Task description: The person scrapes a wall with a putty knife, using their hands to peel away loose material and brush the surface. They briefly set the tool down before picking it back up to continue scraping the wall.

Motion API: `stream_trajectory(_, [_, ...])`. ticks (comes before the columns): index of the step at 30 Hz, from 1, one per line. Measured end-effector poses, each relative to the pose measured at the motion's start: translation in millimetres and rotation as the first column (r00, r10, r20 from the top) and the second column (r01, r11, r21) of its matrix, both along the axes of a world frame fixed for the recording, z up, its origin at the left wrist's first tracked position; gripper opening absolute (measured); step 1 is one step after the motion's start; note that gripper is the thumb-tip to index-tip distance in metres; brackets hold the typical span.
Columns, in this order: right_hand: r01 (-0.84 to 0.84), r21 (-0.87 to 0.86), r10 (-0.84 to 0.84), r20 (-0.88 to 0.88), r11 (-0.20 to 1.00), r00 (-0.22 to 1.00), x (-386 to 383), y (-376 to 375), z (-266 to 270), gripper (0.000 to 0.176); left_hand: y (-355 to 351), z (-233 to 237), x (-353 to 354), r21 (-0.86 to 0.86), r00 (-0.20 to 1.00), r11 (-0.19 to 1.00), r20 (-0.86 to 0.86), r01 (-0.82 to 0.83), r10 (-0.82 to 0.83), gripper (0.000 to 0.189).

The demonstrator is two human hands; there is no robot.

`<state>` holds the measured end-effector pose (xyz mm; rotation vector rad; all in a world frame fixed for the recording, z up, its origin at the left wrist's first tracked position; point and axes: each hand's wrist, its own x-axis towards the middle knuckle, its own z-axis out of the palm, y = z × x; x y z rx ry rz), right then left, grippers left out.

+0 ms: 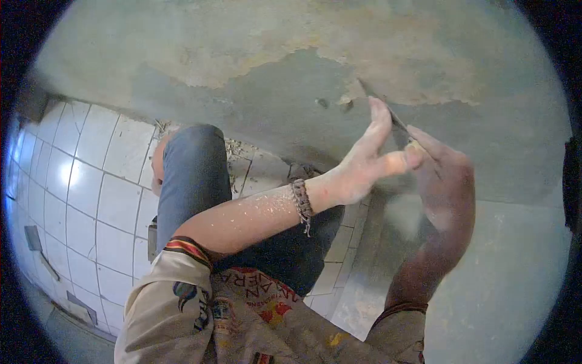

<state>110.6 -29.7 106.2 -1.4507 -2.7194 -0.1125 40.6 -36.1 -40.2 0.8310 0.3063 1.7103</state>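
Observation:
My right hand (445, 176) grips the handle of a thin metal scraper (397, 124), whose blade lies slanted against the grey wall (285, 103). My left hand (364, 161) is raised beside it. Its fingers are stretched along the blade and its thumb touches the right hand. A beaded bracelet (301, 203) sits on the left wrist, and the forearm is speckled with pale dust. The blade's tip rests at the edge of a patch of flaking beige paint (388, 54). The handle is hidden inside my right hand.
My bent knee in blue jeans (194, 176) is below the hands, close to the wall. White floor tiles (85, 182) spread to the left, with scraped debris (233, 148) along the wall's foot. Bare grey plaster (515, 255) fills the right side.

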Motion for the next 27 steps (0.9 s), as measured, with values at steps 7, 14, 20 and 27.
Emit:
stream_trajectory(7, [0.026, -0.022, -0.026, -0.018, 0.999, 0.999, 7, -3, 6, 0.03, 3, -4, 11, -0.002, 0.999, 1.0, 0.032, -0.001, 0.001, 0.115])
stream_trajectory(14, [0.104, -0.096, -0.091, 0.135, 0.99, 0.987, -9, -3, -4, 0.036, 3, -6, 12, -0.002, 0.981, 0.999, 0.189, 0.045, -0.044, 0.112])
stream_trajectory(20, [0.141, -0.111, -0.133, 0.08, 0.984, 0.988, -21, -11, -9, 0.036, 4, -8, 14, -0.069, 0.958, 0.996, 0.286, 0.049, -0.028, 0.113])
stream_trajectory(27, [0.108, -0.177, -0.124, -0.077, 0.978, 0.989, -16, -7, -10, 0.034, 1, -5, 4, -0.054, 0.971, 0.994, 0.224, 0.093, -0.079, 0.113])
